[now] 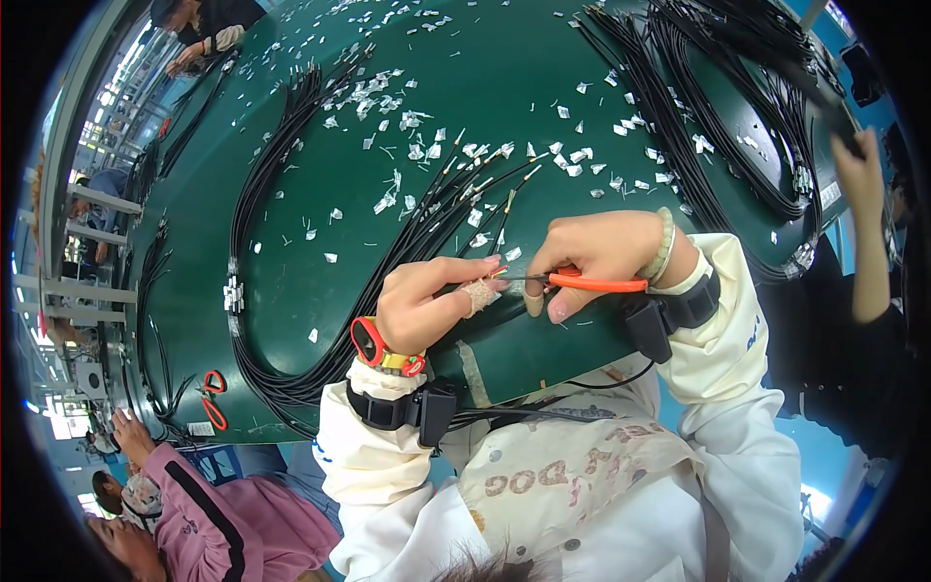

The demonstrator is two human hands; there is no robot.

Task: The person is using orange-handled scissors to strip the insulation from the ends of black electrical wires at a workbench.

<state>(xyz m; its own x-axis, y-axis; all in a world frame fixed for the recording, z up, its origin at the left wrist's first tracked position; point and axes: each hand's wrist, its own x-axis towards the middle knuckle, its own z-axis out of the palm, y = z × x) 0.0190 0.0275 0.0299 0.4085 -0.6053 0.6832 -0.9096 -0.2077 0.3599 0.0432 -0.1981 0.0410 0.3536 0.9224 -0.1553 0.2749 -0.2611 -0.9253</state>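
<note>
My left hand (419,303) pinches the end of a black cable, where short coloured wires (499,273) stick out between thumb and forefinger. Beige tape wraps one of its fingertips. From the right, my right hand (606,247) is closed around orange-handled scissors (606,283). Their narrow metal blades point left and reach the wire ends at my left fingertips; whether they touch the wires I cannot tell. Just beyond both hands, a bundle of black cables (427,225) lies with stripped ends fanned out. Part of the held cable is hidden behind my left hand.
Scraps of silvery foil (383,92) litter the green table (320,223). A looped cable bundle (242,194) lies left, more bundles (669,116) at right. Red-handled scissors (213,400) rest near the left edge. Co-workers sit or stand left, far left and right, one hand (858,175) raised.
</note>
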